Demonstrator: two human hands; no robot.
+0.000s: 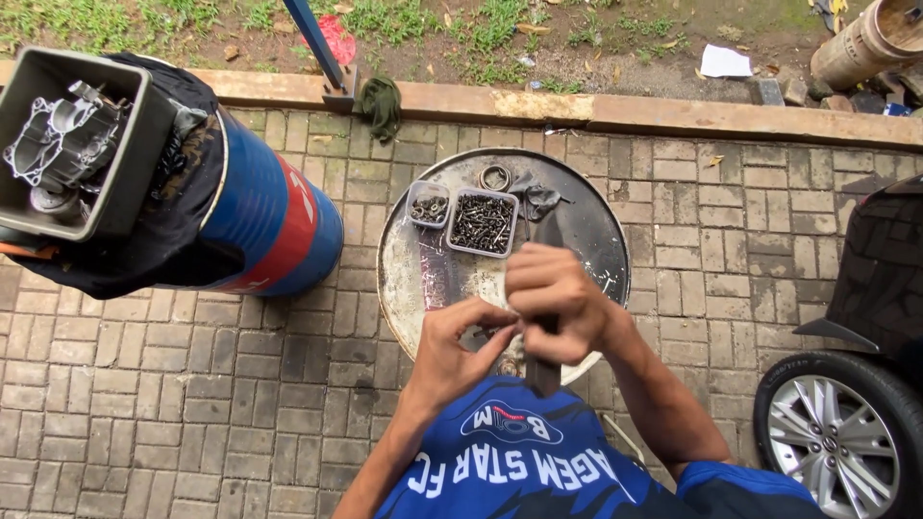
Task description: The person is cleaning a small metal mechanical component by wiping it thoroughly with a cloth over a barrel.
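Note:
My right hand is closed around a dark, long flat metal piece that runs from near my chest up over a round drum top. Pressed against the right hand, my left hand pinches something small at its fingertips; what it is stays hidden. On the drum top sit a clear rectangular tub of dark screws, a smaller tub of bolts, a metal ring and a dark rag.
A blue and red drum stands at left, draped with black cloth, carrying a grey bin of engine parts. A car wheel and dark bodywork are at right. Brick paving, a curb and grass lie beyond.

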